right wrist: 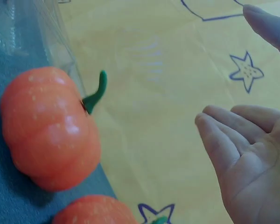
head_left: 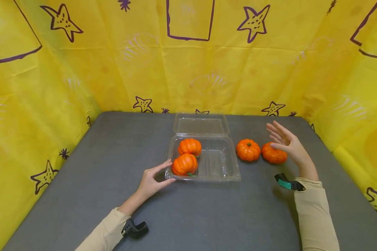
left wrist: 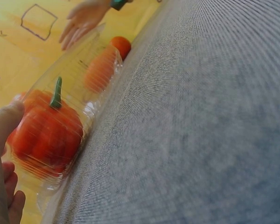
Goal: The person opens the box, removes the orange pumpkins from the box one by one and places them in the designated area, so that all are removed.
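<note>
A clear plastic clamshell container [head_left: 210, 164] lies with its lid [head_left: 201, 125] folded back. Two small orange pumpkins sit in its left part, a front pumpkin [head_left: 184, 165] and a back pumpkin [head_left: 190, 146]. My left hand [head_left: 152, 180] holds the container's front left corner between thumb and fingers, beside the front pumpkin. To the container's right, a pumpkin [head_left: 248, 150] with a green stem and another pumpkin [head_left: 274, 153] rest on the table. Above the farther right one hovers my right hand [head_left: 287, 144], fingers extended and holding nothing; in the right wrist view its palm [right wrist: 256, 172] shows.
The dark grey table [head_left: 226, 216] reaches back to a yellow cloth [head_left: 188, 76] with starfish drawings, which also hangs along both sides. Dark straps with devices are on both wrists, one device [head_left: 135, 228] at the left and another device [head_left: 289, 183] at the right.
</note>
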The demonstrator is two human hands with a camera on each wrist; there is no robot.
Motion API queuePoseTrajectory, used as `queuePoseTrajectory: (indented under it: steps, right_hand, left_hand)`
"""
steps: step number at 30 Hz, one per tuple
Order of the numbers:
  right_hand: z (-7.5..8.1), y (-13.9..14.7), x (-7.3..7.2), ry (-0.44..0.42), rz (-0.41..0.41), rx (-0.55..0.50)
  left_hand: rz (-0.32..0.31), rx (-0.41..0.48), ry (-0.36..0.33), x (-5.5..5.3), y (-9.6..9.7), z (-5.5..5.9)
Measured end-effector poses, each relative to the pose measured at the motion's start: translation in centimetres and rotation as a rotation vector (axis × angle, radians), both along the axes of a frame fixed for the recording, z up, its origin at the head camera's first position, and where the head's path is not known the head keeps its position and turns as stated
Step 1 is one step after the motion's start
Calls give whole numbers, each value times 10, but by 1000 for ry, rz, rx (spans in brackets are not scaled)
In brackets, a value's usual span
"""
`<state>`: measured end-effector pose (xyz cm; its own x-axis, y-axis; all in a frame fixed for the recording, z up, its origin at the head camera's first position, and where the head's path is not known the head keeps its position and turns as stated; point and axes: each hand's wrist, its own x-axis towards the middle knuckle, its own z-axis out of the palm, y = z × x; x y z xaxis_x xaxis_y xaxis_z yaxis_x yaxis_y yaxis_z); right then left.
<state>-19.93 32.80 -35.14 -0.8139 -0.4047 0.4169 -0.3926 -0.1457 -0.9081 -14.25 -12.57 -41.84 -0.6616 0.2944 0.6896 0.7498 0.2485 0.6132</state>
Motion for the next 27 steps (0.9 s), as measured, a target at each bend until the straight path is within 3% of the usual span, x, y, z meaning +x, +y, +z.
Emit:
queuePoseTrajectory:
  steps: [7,10,15,18,22,27]
  right_hand:
    - [0,-14,-3,98,78,-41]
    - [2,-22,-4,141,100,-43]
    - [8,-31,-2,150,57,-34]
    - [11,-34,-1,162,53,-38]
    - [11,-39,-2,217,92,-34]
    - [8,-50,-3,243,112,-1]
  left_hand:
    - [-9,3,3,-1,0,-5]
    - [-20,11,24,-6,-2,-13]
    - [-23,9,52,-17,-8,-31]
    - [-20,8,55,-18,-9,-34]
    - [-23,5,66,-17,-8,-30]
    - [-23,2,72,-8,-2,-9]
